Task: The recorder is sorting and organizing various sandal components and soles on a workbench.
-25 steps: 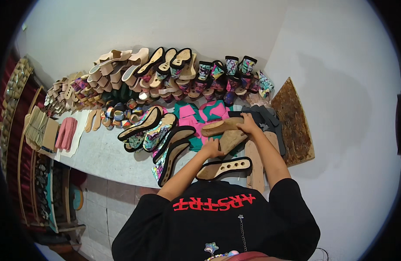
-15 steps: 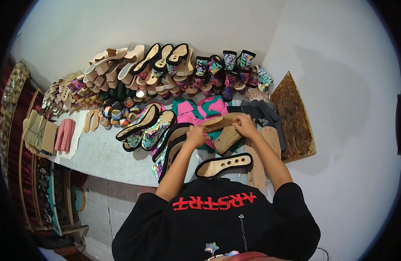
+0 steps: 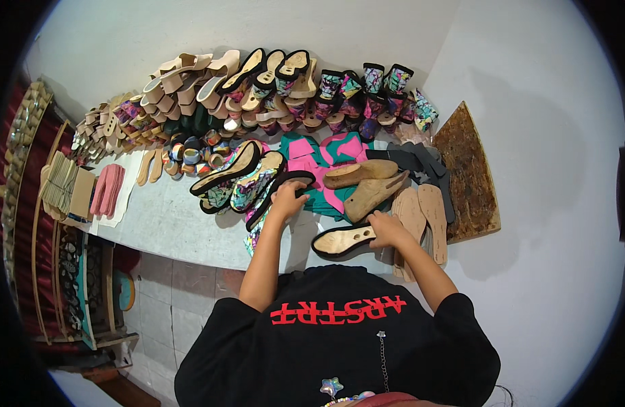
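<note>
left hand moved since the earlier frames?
Yes. The left hand has gone left and toward the person, away from the wooden shoe lasts it was on, onto the black-edged soles beside them.

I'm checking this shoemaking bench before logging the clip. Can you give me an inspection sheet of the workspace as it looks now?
Surface: grey worktable, crowded along its far side.
Job's things: black-edged sole with holes under the right hand; black-rimmed sole at the left hand; two wooden shoe lasts between them.
Clutter: pink and teal cut pieces, patterned soles, stacked wedges, tan insoles, brown board.
Hands: both bare, each resting on a sole; grip cannot be told.
Cables: nothing seen.
Surroundings: white walls, tiled floor, shelf rack at left.
</note>
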A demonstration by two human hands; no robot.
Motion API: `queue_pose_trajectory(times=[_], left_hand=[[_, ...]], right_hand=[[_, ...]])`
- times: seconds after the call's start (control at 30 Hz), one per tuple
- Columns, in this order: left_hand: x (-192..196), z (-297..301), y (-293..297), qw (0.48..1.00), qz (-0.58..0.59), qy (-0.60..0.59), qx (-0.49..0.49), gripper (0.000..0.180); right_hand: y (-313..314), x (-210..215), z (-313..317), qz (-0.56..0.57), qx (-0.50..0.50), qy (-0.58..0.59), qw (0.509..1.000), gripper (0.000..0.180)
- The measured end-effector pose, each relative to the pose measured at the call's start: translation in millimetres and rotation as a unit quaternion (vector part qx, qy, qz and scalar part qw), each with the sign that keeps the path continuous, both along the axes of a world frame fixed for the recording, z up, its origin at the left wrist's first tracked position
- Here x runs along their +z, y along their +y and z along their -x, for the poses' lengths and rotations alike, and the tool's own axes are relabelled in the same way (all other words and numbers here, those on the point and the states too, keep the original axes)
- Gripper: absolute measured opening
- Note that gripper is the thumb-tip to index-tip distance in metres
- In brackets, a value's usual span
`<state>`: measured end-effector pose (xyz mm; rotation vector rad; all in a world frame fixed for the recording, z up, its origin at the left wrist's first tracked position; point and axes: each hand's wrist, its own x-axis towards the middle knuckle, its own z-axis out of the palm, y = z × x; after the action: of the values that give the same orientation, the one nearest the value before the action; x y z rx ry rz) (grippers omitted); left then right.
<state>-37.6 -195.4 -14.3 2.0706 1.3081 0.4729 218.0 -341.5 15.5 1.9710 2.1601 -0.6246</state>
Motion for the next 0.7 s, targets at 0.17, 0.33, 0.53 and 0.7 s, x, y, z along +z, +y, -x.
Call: queue_pose_trajectory(times=[0.17,0.33,0.53,0.7], left_hand=[[-1.7,-3.6,1.2,0.971,0.157,-0.172,-0.045,0.043],[43.2,-53.3,-15.3,0.807,0.376,-0.437,-0.130,0.055],[65.0,-115.7,-16.4,0.749,0.370,-0.546,-0.062,0.043],[62.5,-150.7,1.9,0.806,0.260,-0.531,0.002,0.045]], right_hand=[[3.0,26.3,-22.8,-0.015,-0.091,0.388,0.917,0.039],[7.2,21.6,-34.1,0.076,-0.217,0.625,0.746,0.037],[14.4,20.1,-5.1,-0.047,-0.279,0.688,0.668,0.035],[3.2,57.9,8.7,-0.469,-0.111,0.372,0.793,0.073]])
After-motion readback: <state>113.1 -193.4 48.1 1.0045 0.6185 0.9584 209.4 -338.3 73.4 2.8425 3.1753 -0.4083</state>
